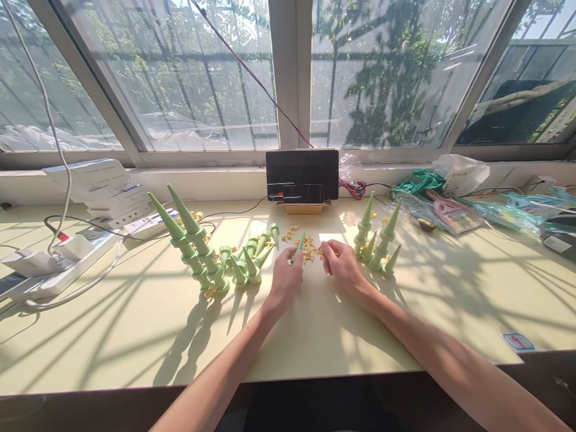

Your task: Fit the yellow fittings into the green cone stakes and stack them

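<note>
My left hand (288,273) is closed around a pointed green plastic spike (300,245), its tip upward. Just to the right, my right hand (341,261) has its fingers pinched together at the edge of a pile of small yellow plastic pieces (308,247); whether one is between the fingertips is too small to tell. Left of my hands stand two tall stacks of green spiked parts (198,246), with loose green cones (252,269) beside them. A further group of stacked green spikes (384,240) stands right of my right hand.
A dark tablet or screen (302,168) with a phone (303,193) before it stands at the back by the window. White boxes (105,189) and a power strip (67,264) with cables are on the left. Plastic bags (454,204) lie at the back right.
</note>
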`<action>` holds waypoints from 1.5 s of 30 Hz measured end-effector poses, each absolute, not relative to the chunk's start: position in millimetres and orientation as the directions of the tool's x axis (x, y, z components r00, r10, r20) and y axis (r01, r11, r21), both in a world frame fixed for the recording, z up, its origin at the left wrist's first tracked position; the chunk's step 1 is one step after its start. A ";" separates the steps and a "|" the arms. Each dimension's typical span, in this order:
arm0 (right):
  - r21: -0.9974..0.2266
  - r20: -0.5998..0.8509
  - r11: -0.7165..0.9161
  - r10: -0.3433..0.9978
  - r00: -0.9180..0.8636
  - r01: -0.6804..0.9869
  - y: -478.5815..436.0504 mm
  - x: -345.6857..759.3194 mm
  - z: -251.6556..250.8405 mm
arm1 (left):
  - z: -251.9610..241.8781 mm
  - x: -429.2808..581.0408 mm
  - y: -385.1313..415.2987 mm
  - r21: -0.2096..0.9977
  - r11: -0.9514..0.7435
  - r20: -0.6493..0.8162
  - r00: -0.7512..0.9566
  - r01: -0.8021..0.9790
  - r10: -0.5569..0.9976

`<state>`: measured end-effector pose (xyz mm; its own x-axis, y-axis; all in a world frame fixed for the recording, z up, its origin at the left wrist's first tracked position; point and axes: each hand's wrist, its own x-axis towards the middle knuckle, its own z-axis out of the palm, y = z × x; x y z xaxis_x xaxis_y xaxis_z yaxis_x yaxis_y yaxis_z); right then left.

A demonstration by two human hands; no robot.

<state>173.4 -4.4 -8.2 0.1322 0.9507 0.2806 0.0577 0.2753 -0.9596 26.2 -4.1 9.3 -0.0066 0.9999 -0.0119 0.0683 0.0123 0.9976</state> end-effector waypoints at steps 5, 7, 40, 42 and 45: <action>-0.974 0.133 0.136 0.991 0.025 -0.181 -4.1 172.1 -4.3 | 14.9 28.9 -7.4 0.994 0.102 -0.098 0.103 -0.037 0.990; -0.966 0.103 0.097 0.995 -0.009 -0.240 -4.3 172.4 -3.6 | 16.9 29.6 -8.6 0.992 0.105 -0.096 0.116 -0.072 0.989; -0.966 0.248 0.253 0.965 0.084 -0.051 -6.1 171.8 -6.2 | 12.2 30.0 -7.1 1.000 0.001 0.000 0.082 -0.013 0.997; -0.967 0.247 0.252 0.964 0.096 -0.045 -5.5 171.8 -6.8 | 12.0 30.0 -7.2 1.000 0.002 -0.001 0.085 -0.012 0.996; -0.968 0.241 0.246 0.964 0.109 -0.040 -5.3 171.6 -6.9 | 12.1 30.1 -7.6 1.000 0.001 0.000 0.086 -0.012 0.996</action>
<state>171.6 -5.3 -6.9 0.1093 0.9645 0.2405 -0.0400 0.2461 -0.9684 30.1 -7.6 12.1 0.0856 0.9963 -0.0004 -0.0120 0.0015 0.9999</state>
